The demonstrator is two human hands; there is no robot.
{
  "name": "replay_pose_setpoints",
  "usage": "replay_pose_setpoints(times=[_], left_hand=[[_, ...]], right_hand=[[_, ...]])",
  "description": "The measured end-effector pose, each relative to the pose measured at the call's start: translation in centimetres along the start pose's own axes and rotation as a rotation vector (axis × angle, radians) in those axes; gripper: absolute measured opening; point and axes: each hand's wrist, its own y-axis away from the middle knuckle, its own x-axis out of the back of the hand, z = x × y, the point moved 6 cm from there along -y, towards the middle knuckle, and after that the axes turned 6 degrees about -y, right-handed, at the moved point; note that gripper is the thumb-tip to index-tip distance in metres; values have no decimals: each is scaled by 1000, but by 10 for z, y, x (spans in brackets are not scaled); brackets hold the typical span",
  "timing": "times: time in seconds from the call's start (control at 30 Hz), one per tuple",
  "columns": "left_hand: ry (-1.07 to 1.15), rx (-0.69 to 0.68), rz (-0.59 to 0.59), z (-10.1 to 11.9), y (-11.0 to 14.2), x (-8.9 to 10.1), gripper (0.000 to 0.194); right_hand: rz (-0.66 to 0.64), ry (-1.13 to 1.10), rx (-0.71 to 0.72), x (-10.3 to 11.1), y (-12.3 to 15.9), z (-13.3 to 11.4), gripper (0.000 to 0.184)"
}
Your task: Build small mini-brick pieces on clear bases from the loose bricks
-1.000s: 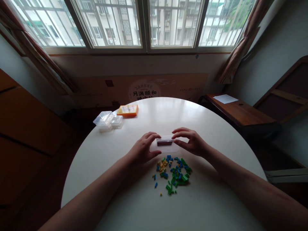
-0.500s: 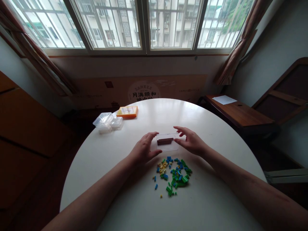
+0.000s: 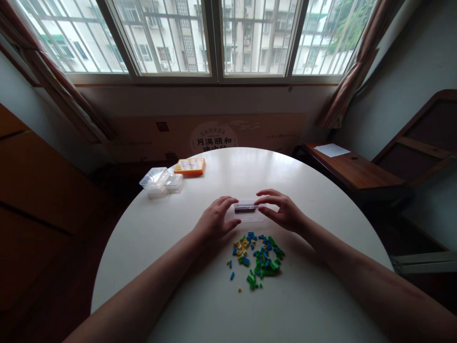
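Observation:
A dark brown brick-built strip (image 3: 244,208) lies over a clear plastic tray or lid (image 3: 252,218) at mid-table, with a pale, shiny band along its upper side. At its right end is my right hand (image 3: 282,209), thumb and index finger closing on the end while the other fingers stretch above. My left hand (image 3: 213,219) curves around the left side, its thumb well apart from the fingers. Its index fingertip is near the strip's upper left corner; contact is unclear. Closer to me lies a loose pile of small green, blue and yellow bricks (image 3: 266,262).
Clear plastic boxes (image 3: 154,178) are stacked at the far left of the round white table (image 3: 307,295), beside an orange box (image 3: 190,166). A wooden bench (image 3: 360,166) with a paper sheet (image 3: 332,150) stands at the right, below the window.
The strip's broad studded face has given way to a narrower, shinier side, so it appears tilted. My right fingers have shifted slightly down and left. The loose bricks are unchanged.

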Motion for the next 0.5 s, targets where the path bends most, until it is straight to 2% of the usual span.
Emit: replay_pose_setpoints(times=[0.17, 0.33, 0.5], left_hand=[[6, -34, -59, -2, 1, -1, 48], [47, 19, -72, -5, 0, -2, 32], [84, 62, -54, -8, 0, -4, 29]], right_hand=[[-55, 8, -14, -6, 2, 1, 14], [-121, 30, -28, -11, 3, -1, 11], [-131, -1, -9, -12, 3, 1, 11]])
